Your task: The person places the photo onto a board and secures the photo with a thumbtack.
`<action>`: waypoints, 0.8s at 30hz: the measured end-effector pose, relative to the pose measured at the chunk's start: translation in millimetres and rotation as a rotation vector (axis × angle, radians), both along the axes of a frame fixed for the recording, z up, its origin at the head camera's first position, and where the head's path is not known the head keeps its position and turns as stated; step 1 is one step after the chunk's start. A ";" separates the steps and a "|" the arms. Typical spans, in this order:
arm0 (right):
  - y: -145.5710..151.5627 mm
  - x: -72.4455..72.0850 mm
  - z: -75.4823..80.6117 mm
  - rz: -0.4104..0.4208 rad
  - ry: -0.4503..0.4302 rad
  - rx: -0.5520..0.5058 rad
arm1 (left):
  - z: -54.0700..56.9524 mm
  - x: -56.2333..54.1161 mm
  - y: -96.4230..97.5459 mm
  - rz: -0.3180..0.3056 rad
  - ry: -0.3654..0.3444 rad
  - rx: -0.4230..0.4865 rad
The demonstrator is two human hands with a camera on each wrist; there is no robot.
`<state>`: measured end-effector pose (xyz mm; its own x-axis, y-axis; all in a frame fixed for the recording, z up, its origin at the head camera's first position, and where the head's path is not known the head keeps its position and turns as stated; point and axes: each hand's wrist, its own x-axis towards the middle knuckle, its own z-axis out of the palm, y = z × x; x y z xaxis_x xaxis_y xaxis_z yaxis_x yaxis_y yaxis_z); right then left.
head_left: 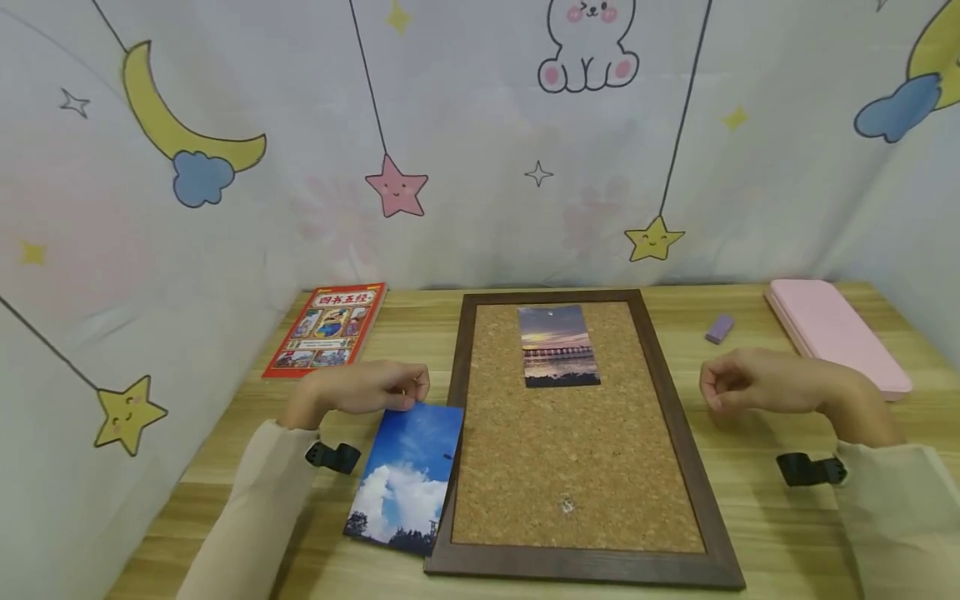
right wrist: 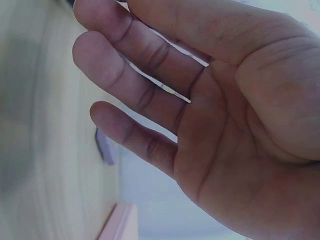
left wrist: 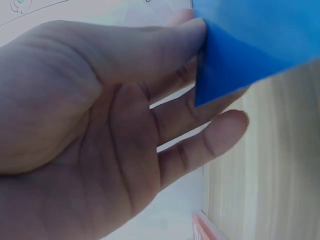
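Sky photo [head_left: 405,479] corner, seemingly pinched by left hand [head_left: 367,387] fingers [left wrist: 150,50].

Table [head_left: 750,517]: light wood grain. Corkboard [head_left: 570,467]: dark wooden frame, lying flat at centre; sunset photo [head_left: 558,345] on its upper part. Book [head_left: 327,328]: red cover, far left, near the backdrop. Pink case [head_left: 834,333]: far right, flat. Purple eraser [head_left: 720,327]: just left of the case. Backdrop [head_left: 480,142]: printed moons, stars, clouds, a bunny.
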<state>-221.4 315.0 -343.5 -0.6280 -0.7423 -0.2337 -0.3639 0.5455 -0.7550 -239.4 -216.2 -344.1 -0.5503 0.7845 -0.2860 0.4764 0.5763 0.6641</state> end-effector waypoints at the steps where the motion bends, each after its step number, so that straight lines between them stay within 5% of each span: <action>1: -0.6 -1.0 1.6 -0.004 -0.001 0.003 | 0.2 -1.3 2.3 -0.005 0.005 0.006; 24: -63.5 -26.6 23.7 0.020 0.070 -0.029 | 4.5 -15.2 59.4 -0.084 0.008 0.088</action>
